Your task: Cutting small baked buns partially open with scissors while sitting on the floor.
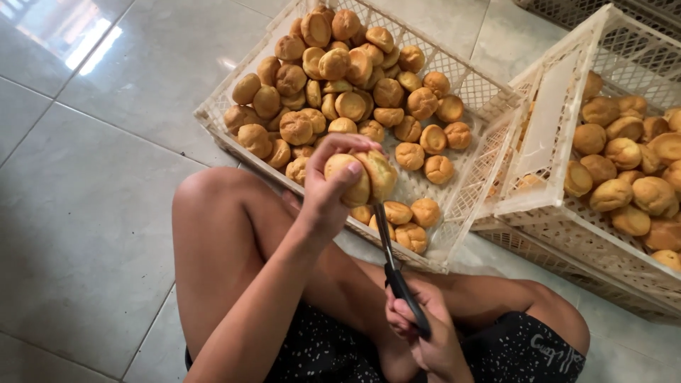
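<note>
My left hand [328, 186] squeezes a round puff [367, 177] tight, at 12 o'clock from my right hand [425, 339]. My right hand grips black scissors [394, 273]. Their blades poke the puff's bottom. A white crate [468, 190] lies behind.

Soft, even daylight fills the scene. A bright window glare lies on the glossy floor tiles [78, 42] at the upper left. Shadows are faint and diffuse. Focus is fairly sharp throughout, with slight softness and wide-angle stretch toward the edges.
</note>
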